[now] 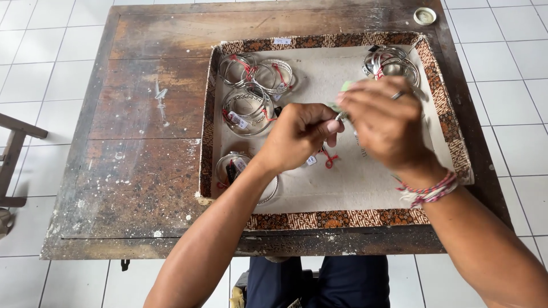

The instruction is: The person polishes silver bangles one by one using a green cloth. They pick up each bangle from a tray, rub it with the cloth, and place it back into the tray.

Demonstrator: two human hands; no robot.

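Both my hands meet over the middle of a shallow tray (354, 218) with a patterned brown rim and a pale cloth floor. My left hand (297, 136) is closed around a thin silver bangle, mostly hidden by the fingers. My right hand (385, 122) wears a ring and pinches a small pale green tag (345, 86) beside the left fingertips. A red string with a white tag (326, 158) hangs just below my left hand. A red and white braided bracelet (429, 191) circles my right wrist.
Bundles of silver bangles tied with red string lie in the tray at top left (257, 73), left middle (246, 108), bottom left (234, 168) and top right (391, 61). The tray rests on a worn dark wooden table (131, 142). A small round tin (424, 15) sits at the far right corner.
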